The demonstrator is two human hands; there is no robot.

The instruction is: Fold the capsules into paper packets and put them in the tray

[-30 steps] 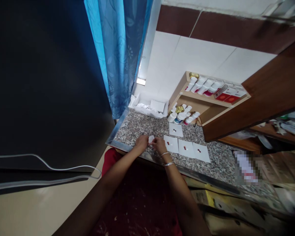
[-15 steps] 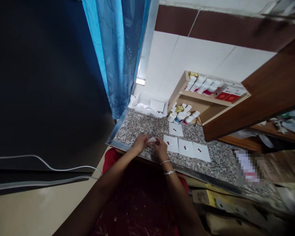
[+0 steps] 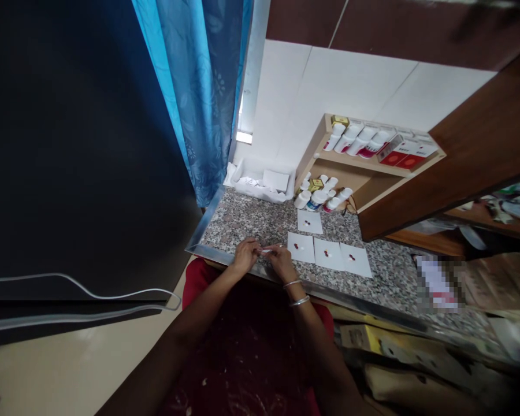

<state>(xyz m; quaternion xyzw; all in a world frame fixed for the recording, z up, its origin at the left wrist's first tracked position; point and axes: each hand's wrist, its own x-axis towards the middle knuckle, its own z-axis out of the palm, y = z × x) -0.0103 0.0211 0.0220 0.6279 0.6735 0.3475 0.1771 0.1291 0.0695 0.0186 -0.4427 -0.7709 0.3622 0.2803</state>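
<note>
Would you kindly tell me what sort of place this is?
Probably a dispensary or clinic corner: white bottles stand in a wooden shelf, and pill-like pieces lie on paper squares on the counter.

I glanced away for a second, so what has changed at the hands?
The small white paper, which showed a broader face, is now a thin sliver between the left hand and right hand. Neither let go. The four sheets with pills stayed put.
</note>
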